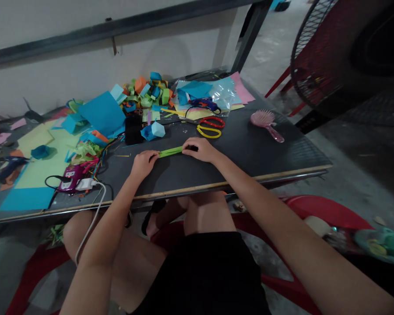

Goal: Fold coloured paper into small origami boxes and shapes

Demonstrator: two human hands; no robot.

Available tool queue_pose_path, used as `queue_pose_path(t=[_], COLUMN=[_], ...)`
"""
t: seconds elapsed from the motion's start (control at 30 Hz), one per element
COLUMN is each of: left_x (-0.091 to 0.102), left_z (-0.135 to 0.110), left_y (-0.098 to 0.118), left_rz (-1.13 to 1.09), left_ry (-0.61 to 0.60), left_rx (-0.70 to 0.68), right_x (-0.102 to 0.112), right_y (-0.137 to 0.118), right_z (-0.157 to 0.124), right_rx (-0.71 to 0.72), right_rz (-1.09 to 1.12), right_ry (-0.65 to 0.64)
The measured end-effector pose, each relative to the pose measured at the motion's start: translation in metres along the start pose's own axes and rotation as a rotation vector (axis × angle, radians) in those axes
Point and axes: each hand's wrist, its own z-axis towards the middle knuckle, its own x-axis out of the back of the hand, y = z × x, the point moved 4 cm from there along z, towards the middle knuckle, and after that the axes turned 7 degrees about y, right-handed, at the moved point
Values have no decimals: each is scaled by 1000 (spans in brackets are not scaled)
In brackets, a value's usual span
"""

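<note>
A narrow green paper strip (170, 152) lies flat on the dark table (249, 153), close to its front edge. My left hand (144, 162) presses down on the strip's left end with curled fingers. My right hand (200, 148) pinches and presses the strip's right end. Both hands rest on the tabletop with the strip stretched between them.
Behind the strip lie red and yellow scissors (211, 127), a blue glue gun (205, 104), a pink hairbrush (267, 122), a black box (133, 129), and a heap of folded coloured paper pieces (147, 94). Blue and yellow sheets (39, 170), a purple device (68, 180) with cables at left. A fan (318, 57) stands right.
</note>
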Motion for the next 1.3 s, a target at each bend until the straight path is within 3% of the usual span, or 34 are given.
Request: queue_pose_path(t=[0.13,0.27,0.6,0.77,0.9,1.03,1.1,1.3], left_x=[-3,-2,-1,-2,-3,-8,-11,-12], left_z=[1,2,1,-1,1,-2,-6,-13], left_y=[2,3,3,6,10,19,24,32], left_rz=[31,80,105,142,228,261,261,292], left_ry=[40,100,114,90,49,-93,-140,-106], left_rx=[30,65,98,81,-30,-139,-122,-42], right_x=[1,3,3,3,3,2,2,0], right_y=[5,13,10,10,11,10,9,9], right_z=[0,-1,2,3,2,2,2,3], right_rx=[-38,-167,-256,-248,-237,-219,-215,-214], right_rz=[-81,-104,-141,-126,-124,-170,-188,-279], right_ry=[91,152,127,133,103,86,70,-7])
